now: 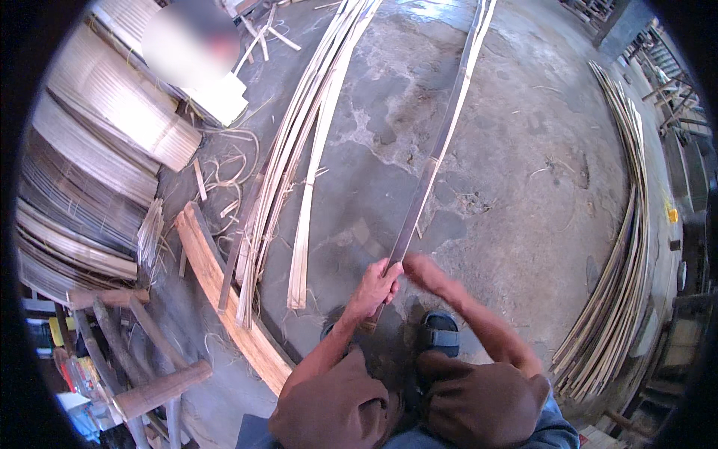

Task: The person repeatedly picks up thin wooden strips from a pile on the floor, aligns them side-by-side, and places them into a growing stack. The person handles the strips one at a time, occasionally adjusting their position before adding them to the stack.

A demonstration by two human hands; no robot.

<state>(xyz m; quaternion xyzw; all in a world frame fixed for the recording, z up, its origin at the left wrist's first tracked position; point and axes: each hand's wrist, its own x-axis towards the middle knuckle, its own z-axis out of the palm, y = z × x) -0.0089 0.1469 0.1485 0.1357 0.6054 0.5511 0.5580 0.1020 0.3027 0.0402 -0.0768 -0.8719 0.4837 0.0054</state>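
Note:
A long split bamboo strip, dark on its broad face and pale along one edge, runs from between my knees away to the far edge of the view. My left hand is wrapped round it close to its near end, fingers closed. Just to the right, my right hand is beside the strip and smeared by motion. Its fingers cannot be made out, nor whether it grips anything. The strip's near end shows below my left hand, between my sandalled feet.
Left of the strip lies a bundle of pale bamboo strips, beside a curved timber plank. A wooden stand is at the near left, stacked slatted mats beyond. Another strip bundle curves along the right.

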